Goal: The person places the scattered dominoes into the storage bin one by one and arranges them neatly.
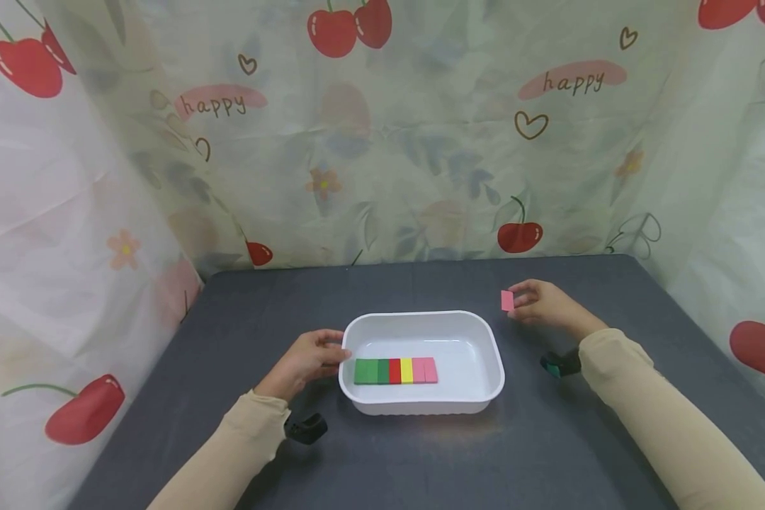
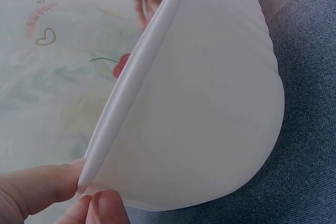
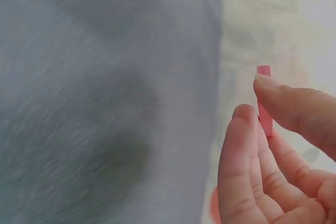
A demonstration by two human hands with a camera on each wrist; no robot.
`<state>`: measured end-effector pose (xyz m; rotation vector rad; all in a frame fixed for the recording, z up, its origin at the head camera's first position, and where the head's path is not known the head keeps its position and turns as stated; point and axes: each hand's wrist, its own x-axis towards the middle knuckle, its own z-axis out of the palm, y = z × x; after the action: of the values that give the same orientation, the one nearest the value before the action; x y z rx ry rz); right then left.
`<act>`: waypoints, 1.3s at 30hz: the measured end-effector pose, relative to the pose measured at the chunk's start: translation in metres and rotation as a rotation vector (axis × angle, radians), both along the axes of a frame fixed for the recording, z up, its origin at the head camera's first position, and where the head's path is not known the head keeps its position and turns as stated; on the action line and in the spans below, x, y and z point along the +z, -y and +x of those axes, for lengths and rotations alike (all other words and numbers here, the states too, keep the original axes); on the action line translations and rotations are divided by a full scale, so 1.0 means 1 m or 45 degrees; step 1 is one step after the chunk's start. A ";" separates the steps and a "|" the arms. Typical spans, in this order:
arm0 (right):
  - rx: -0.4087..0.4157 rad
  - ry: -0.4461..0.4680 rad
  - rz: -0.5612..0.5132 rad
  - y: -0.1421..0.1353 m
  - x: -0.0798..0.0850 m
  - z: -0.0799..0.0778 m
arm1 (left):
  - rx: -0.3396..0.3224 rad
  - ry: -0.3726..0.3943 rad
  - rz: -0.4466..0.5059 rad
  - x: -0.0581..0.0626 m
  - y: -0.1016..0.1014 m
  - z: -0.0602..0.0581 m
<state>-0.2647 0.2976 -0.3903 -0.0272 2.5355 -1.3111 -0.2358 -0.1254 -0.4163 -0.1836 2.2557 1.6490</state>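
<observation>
A white plastic basin (image 1: 465, 354) stands on the table, with a row of small flat tiles (image 1: 395, 371) along its floor: green, red, yellow and pink from left to right. My left hand (image 1: 307, 363) pinches the basin's left rim between thumb and fingers; the left wrist view shows the rim (image 2: 131, 87) close up. Off the basin's upper right side, my right hand (image 1: 545, 306) holds a pink tile (image 1: 507, 301) by its edge. In the right wrist view this thin pink tile (image 3: 265, 103) sits between thumb and fingertips.
Dark grey cloth covers the table (image 1: 268, 304). A printed curtain (image 1: 382, 156) with cherries and hearts hangs behind the table's far edge and along both sides. Each wrist wears a black band, the left band (image 1: 306, 429) near the basin's front left corner.
</observation>
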 end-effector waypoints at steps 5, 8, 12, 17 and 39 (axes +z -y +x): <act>0.059 -0.057 -0.055 0.013 0.019 0.009 | 0.002 0.008 0.005 0.001 0.000 0.000; 0.097 -0.086 -0.045 0.023 0.028 0.015 | 0.001 0.004 0.002 0.001 0.000 0.000; 0.131 -0.100 -0.027 0.041 0.035 0.021 | 0.000 0.001 -0.003 0.001 0.000 0.000; 0.172 -0.065 -0.027 0.063 0.034 0.031 | 0.001 0.004 -0.003 0.001 0.000 0.000; 0.229 0.004 0.117 0.119 -0.005 0.046 | -0.004 0.002 0.007 -0.001 0.000 0.000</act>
<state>-0.2186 0.1785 -0.3949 -0.2281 2.5203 -1.1248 -0.2359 -0.1259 -0.4175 -0.1801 2.2489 1.6522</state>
